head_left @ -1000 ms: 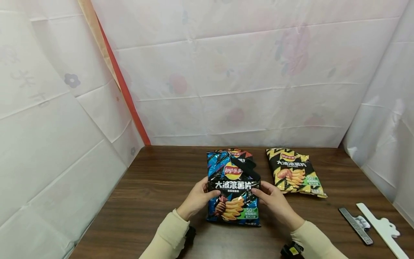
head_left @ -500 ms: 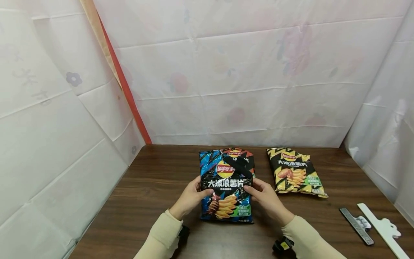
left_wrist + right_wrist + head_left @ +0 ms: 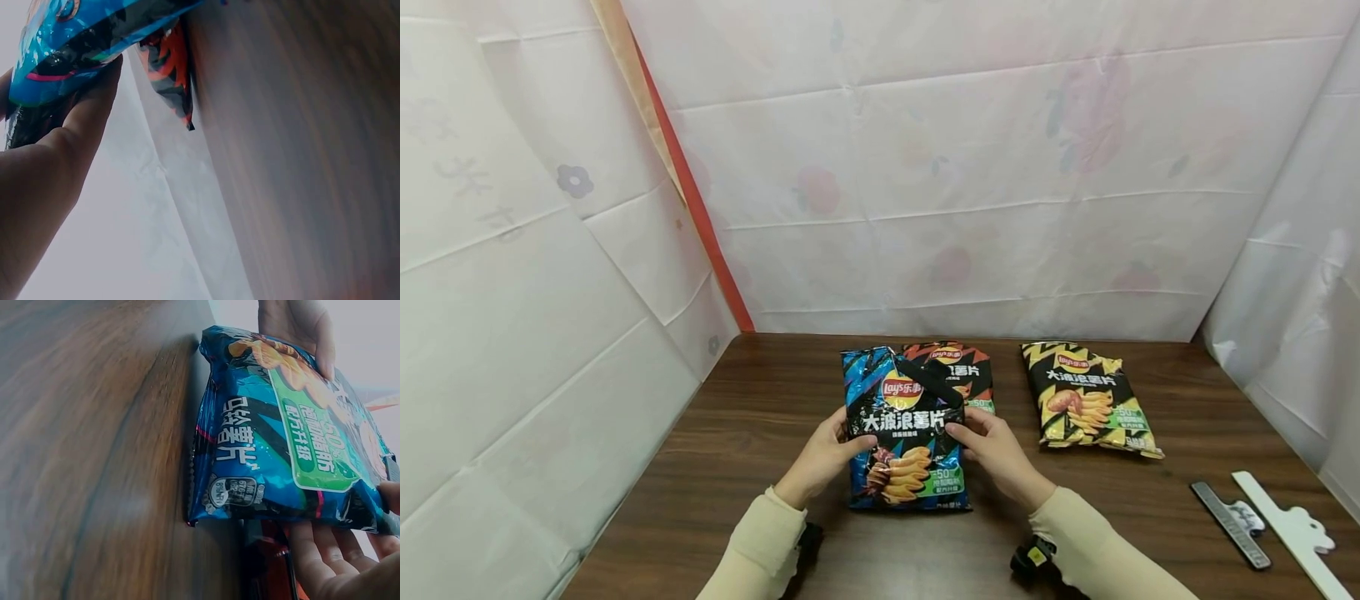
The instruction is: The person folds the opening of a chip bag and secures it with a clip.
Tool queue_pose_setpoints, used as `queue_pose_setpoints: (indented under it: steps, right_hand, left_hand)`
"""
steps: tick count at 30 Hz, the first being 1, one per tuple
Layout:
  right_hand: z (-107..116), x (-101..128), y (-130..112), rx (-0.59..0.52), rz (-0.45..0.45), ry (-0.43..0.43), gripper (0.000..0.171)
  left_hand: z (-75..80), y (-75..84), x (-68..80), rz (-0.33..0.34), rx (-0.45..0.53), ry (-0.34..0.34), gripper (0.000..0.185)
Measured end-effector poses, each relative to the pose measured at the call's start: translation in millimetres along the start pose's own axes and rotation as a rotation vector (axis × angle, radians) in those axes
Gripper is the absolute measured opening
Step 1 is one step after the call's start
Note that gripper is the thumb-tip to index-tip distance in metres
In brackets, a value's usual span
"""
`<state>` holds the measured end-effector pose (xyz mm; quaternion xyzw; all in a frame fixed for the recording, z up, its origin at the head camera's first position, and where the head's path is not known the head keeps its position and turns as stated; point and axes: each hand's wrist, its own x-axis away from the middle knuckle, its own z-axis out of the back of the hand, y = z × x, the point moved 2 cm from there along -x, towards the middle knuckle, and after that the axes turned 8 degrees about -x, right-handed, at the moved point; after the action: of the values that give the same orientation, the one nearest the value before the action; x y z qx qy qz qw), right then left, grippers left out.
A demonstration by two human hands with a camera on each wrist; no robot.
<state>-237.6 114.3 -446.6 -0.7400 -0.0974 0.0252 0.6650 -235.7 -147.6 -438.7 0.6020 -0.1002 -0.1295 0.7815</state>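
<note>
A blue and black chip bag [image 3: 904,433] stands tilted at the middle of the table, its face toward me. A black sealing clip [image 3: 931,382] lies slantwise across its upper right corner. My left hand [image 3: 822,457] grips the bag's left side, thumb on the front. On the opposite side my right hand [image 3: 1000,457] holds it the same way; in the right wrist view its fingers [image 3: 331,556] wrap behind the bag. The bag's bottom edge is right at the tabletop there. Partly hidden behind it is a red and black chip bag [image 3: 979,371].
A yellow and black chip bag [image 3: 1088,404] lies at the back right of the brown table [image 3: 730,433]. Near the right edge lie a dark grey clip [image 3: 1228,523] and a longer white clip [image 3: 1288,529]. White sheeting [image 3: 955,167] walls in the table's back and sides.
Both hands have shifted left with the blue chip bag. More of the red chip bag behind it now shows. The yellow bag and loose clips stay in place on the table.
</note>
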Motion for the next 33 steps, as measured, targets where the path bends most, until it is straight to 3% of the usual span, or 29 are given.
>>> queue_pose_setpoints:
  steps: [14,25,33]
  right_hand:
    - [-19.7,-13.8,6.9,-0.047,-0.019,0.006,0.034]
    - [-32.9,-23.2,14.9,-0.125,-0.038,0.049,0.035]
    - [-37.1,-29.2,18.5,-0.148,-0.002,-0.028,0.041]
  left_hand:
    - [20.0,-5.2,7.0,0.038,-0.061,0.054,0.060]
    - [32.1,-13.0,15.5,0.064,-0.078,0.047,0.066]
    - [37.9,-15.6,18.3,0.092,-0.104,0.033,0.065]
